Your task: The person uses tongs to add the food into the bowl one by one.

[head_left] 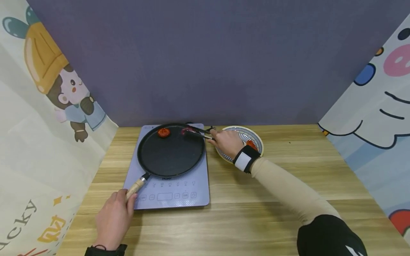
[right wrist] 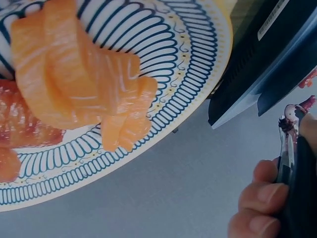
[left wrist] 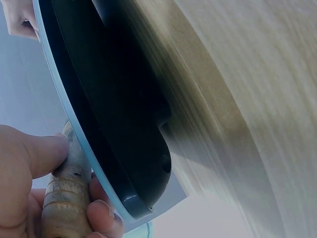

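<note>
My left hand [head_left: 114,215] grips the wooden handle [head_left: 136,187] of a flat black frying pan [head_left: 173,156]; in the left wrist view, thumb and fingers wrap round that handle [left wrist: 67,198]. My right hand [head_left: 228,142] holds dark tongs [head_left: 202,132], which reach left over the pan's far right side. At their tips is a small purplish-red piece of food [head_left: 187,131], its kind unclear. A round red piece of food [head_left: 164,132] lies near the pan's far edge. Beneath my right wrist is a patterned plate [right wrist: 198,64] bearing orange salmon slices [right wrist: 74,74] and red pieces [right wrist: 29,121].
The pan sits on a light purple induction cooktop [head_left: 169,202] with touch controls along its front. The plate stands just right of it on the wooden table [head_left: 272,220]. A dark grey panel [head_left: 205,64] rises behind, with printed cartoon sheets on both sides.
</note>
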The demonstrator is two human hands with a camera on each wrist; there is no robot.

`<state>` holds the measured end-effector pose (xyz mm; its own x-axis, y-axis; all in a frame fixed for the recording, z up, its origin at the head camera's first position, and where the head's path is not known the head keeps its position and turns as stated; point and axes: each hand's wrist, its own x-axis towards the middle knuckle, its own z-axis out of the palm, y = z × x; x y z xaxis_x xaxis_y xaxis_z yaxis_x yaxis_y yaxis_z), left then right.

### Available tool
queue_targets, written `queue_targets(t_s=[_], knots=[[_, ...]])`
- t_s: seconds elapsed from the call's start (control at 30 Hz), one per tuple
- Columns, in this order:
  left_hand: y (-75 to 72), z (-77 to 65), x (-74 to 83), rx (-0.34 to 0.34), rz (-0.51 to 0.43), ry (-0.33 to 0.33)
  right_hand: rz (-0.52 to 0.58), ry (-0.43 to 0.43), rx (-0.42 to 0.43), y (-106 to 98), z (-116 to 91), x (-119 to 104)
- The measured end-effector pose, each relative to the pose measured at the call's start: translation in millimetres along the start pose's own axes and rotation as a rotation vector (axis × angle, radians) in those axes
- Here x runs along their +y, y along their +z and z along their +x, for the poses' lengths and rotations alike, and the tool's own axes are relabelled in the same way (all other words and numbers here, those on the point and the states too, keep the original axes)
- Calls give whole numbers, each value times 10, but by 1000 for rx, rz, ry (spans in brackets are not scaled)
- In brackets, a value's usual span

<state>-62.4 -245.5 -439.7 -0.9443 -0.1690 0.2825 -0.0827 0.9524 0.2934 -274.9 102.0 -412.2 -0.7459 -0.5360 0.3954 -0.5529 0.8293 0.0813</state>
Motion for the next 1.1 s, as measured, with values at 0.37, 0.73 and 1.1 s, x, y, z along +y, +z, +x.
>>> queue_targets(t_s=[0.37, 0.73, 1.1], knots=[[-10, 10, -3, -9, 4, -1, -37, -20, -40, 79, 100, -93], [-9, 6, 1, -30, 9, -22, -49, -19, -38, 83, 202, -158], [5, -1, -2, -3, 3, -10, -88, -9, -94, 73, 278, -183]])
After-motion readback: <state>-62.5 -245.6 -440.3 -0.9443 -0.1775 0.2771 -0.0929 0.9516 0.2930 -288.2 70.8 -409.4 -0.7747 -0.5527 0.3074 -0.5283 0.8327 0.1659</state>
